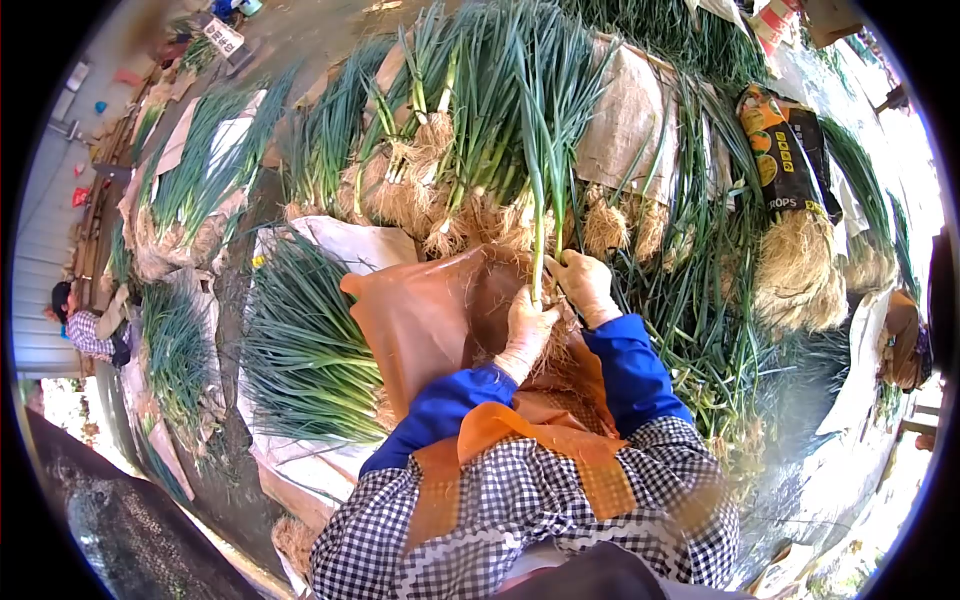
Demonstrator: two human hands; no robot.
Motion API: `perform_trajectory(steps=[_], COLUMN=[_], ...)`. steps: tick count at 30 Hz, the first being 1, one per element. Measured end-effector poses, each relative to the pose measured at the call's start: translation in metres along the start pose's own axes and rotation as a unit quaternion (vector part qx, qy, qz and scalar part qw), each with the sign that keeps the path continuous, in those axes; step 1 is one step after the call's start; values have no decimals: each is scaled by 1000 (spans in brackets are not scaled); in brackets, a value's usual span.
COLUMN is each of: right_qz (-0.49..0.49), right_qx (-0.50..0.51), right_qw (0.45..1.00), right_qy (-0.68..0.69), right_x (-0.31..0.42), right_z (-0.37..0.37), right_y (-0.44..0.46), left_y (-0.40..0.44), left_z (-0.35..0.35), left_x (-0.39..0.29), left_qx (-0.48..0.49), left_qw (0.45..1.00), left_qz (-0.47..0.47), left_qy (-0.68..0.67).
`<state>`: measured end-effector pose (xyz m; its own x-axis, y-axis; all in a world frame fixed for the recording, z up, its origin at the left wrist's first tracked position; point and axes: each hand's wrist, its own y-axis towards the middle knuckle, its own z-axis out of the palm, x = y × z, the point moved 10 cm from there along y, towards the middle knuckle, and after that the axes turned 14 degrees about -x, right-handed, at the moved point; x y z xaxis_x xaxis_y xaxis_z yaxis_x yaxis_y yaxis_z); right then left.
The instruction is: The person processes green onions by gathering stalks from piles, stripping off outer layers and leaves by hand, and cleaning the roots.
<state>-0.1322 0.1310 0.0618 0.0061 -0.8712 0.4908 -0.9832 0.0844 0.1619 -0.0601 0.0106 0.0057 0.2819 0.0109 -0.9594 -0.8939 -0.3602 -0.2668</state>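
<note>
A long green onion (538, 240) stands upright over my lap, its white lower stem between my two hands. My left hand (526, 328), in a pale glove, is closed round the stem near the root end. Just above and to the right, my right hand (584, 284) is closed too, its fingertips at the side of the stem; whether it grips the stem or loose leaves there is hard to see. Stringy roots hang below the hands. An orange-brown apron (415, 305) covers my lap, with bits of root on it.
Heaps of green onions with roots (400, 190) lie in front. A trimmed bundle (310, 345) rests on pale sheeting at left. Loose leaves (690, 330) spread at right, near a black printed bag (785, 150). Other people sit at the far left (90, 325) and far right (905, 340).
</note>
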Motion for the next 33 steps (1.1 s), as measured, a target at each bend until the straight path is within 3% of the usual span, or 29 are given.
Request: perform_trajectory(steps=[3,5,7,8,9,10,11,13,14,15,16,17,19,21,22,23,27,29,31,33], right_qz=[-17,-43,24,113,128,82,138,106,22,-60,67,225,144,259,301,290,307,312,320,202], right_qx=[35,6,41,119,180,243,329,323,260,182,143,176,157,182,206,149,80,72,111,187], right_qw=[999,998,977,935,890,886,823,881,958,977,986,900,929,870,785,770,698,695,754,863], right_qy=[-13,-33,206,314,400,387,442,328,120,-94,54,329,302,379,501,549,642,644,563,424], right_x=[12,16,16,15,20,19,5,-34,-60,-74,-67,-56,-31,-16,-5,2,2,5,8,-5], right_z=[15,14,5,-3,-22,-42,-48,-40,-29,-26,-29,-12,16,36,43,44,54,44,33,20], right_y=[-3,-11,-28,-42,-57,-69,-88,-89,-74,-58,-49,-54,-37,-35,-38,-33,-38,-38,-50,-62], left_y=[-1,-1,9,11,13,14,13,15,11,4,3,5,9,5,6,6,10,11,11,20], left_z=[-8,-10,-8,-4,-4,-4,-4,-3,4,12,8,13,4,2,2,3,-4,-6,-5,-7], left_x=[-21,-10,7,18,17,18,18,12,12,10,2,3,0,-7,0,7,13,15,19,16], left_qx=[-40,-51,-47,-26,-2,13,28,30,66,103,70,71,53,52,58,63,38,32,45,36], left_qw=[999,998,998,993,979,983,985,983,965,943,952,952,986,986,970,949,951,952,929,922], left_qz=[11,10,18,-53,-65,-79,-94,-104,-144,-183,-175,-173,-59,-76,-121,-166,-175,-182,-229,-204], left_qy=[32,33,-23,-107,-192,-167,-142,-150,-207,-260,-240,-242,-144,-141,-201,-259,-251,-244,-286,-327])
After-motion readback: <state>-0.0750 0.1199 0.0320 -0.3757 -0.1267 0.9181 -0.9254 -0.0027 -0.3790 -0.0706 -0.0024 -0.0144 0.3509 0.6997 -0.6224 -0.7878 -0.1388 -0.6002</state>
